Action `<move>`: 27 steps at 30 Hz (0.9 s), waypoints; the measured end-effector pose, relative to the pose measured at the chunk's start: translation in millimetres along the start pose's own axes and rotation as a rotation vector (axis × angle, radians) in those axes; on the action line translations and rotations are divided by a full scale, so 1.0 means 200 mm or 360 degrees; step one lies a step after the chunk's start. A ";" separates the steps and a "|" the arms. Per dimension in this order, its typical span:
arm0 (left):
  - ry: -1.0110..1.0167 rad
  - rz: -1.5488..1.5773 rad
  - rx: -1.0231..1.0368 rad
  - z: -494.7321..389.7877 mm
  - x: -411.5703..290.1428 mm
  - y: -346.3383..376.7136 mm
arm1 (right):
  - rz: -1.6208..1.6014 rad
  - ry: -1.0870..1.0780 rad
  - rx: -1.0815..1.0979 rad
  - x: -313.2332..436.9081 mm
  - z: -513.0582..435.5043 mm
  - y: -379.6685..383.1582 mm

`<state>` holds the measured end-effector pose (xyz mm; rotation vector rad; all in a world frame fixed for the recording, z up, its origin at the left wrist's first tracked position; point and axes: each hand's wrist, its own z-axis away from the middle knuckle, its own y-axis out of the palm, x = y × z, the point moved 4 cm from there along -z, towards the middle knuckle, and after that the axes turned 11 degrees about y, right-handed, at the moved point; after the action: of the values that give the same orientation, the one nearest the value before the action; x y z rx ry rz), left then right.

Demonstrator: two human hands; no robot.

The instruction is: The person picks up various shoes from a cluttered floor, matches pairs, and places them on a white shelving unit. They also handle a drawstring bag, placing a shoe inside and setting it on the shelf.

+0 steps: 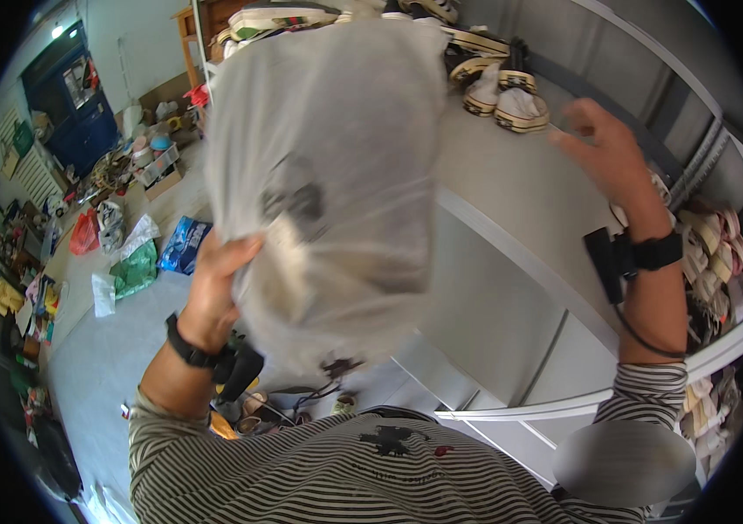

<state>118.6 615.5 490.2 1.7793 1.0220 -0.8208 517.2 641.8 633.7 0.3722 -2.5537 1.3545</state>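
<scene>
My left hand [217, 275] grips the left edge of a large whitish translucent drawstring bag [325, 144], held up in front of me. Something pale shows dimly through its lower part, and a dark cord hangs at its bottom end. My right hand [597, 144] is raised over the metal shelf [509, 170], fingers apart and holding nothing. Just left of it, canvas shoes with pale soles [521, 110] stand on the shelf. More shoes lie behind the top of the bag, which hides part of the shelf.
Packed shoes [712, 249] fill shelves at the right. Below me on the floor are more shoes [257, 406]. Left, a blue bag [185, 243], a green bag [136, 270] and a red bag [85, 232] lie on the floor; clutter stands by the blue door [77, 98].
</scene>
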 end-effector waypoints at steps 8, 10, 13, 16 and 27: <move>-0.0695 0.0529 0.0465 -0.67 0.39 0.72 | -0.0584 0.0152 0.0001 0.16 0.24 -0.03; -0.0645 0.0044 0.0556 -0.78 0.45 0.81 | -0.0589 0.0207 0.0073 0.08 0.28 0.02; -0.0471 -0.0370 0.0637 -0.85 0.47 0.86 | -0.0418 0.0210 0.0072 -0.03 0.34 0.07; 0.0457 -0.0743 0.0363 -0.83 0.37 0.88 | -0.0316 0.0175 -0.0175 -0.04 0.39 0.07; 0.1326 -0.1146 0.1192 -0.41 0.15 0.93 | -0.0450 0.0023 -0.0012 0.25 0.55 0.11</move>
<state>306.5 652.5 565.1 2.5110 2.1994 -0.9749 454.0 556.4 573.1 0.6895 -2.3822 1.2368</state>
